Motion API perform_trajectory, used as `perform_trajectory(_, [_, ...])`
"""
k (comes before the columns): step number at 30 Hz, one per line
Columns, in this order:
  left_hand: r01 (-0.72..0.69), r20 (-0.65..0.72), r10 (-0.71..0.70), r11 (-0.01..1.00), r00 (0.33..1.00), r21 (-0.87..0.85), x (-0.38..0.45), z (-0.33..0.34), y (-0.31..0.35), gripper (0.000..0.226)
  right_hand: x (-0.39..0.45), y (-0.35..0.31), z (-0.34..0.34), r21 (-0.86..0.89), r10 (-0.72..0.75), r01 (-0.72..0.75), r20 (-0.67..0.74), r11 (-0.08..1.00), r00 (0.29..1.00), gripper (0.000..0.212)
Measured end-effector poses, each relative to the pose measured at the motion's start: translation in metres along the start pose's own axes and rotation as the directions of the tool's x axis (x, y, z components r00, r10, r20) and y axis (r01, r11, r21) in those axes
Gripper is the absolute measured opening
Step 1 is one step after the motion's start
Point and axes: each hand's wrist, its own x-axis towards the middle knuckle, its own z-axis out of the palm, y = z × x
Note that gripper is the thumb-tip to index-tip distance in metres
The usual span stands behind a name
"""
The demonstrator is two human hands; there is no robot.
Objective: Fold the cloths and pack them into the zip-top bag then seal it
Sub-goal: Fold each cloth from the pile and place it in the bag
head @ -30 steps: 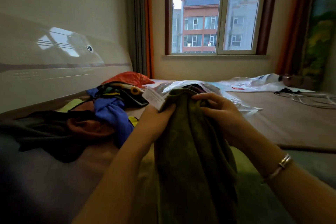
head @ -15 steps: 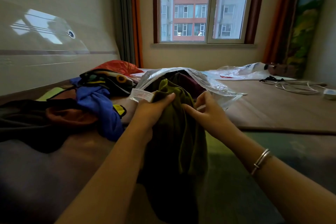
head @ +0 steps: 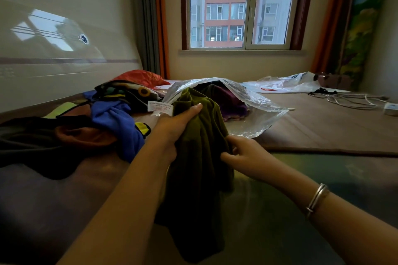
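An olive-green cloth (head: 202, 157) with a white care label hangs bunched in front of me. My left hand (head: 174, 125) grips its upper left part, thumb on top. My right hand (head: 243, 153) pinches the cloth's right edge lower down. Just behind lies the clear zip-top bag (head: 258, 109), its mouth gaping toward me, with a purple cloth (head: 230, 101) inside. The green cloth's top reaches the bag's mouth.
A heap of unfolded cloths lies at left: blue (head: 116, 118), rust-brown (head: 84, 135), black (head: 32, 140), and a patterned one (head: 125, 90). A second plastic bag (head: 286, 82) and a white cable with plug (head: 355, 101) lie on the brown mat at right.
My right hand has slid down from the cloth's top to its right edge. The bag's mouth now shows wider behind the cloth, and the view has tilted down slightly.
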Motion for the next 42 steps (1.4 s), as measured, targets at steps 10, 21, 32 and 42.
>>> perform_trajectory(10, [-0.009,0.076,0.002,0.995,0.997,0.099,-0.002,-0.001,-0.004,0.04,0.003,0.007,0.001,-0.333,-0.156,0.098,-0.152,0.938,0.976,0.045])
perform_trajectory(21, [-0.043,0.079,0.032,0.989,0.996,0.142,0.001,-0.007,-0.005,0.031,0.015,0.023,-0.007,-0.25,0.127,-0.168,-0.173,0.953,0.977,0.02])
perform_trajectory(32, [-0.145,-0.106,0.166,0.972,0.98,0.187,0.014,-0.032,0.016,0.035,-0.007,0.017,-0.053,-0.299,-0.169,0.036,-0.431,0.954,0.886,0.009])
perform_trajectory(42, [-0.091,-0.118,0.14,0.932,0.983,0.351,0.021,-0.04,-0.003,0.044,-0.023,0.049,-0.087,-0.421,0.102,-0.181,-0.205,0.889,0.974,0.013])
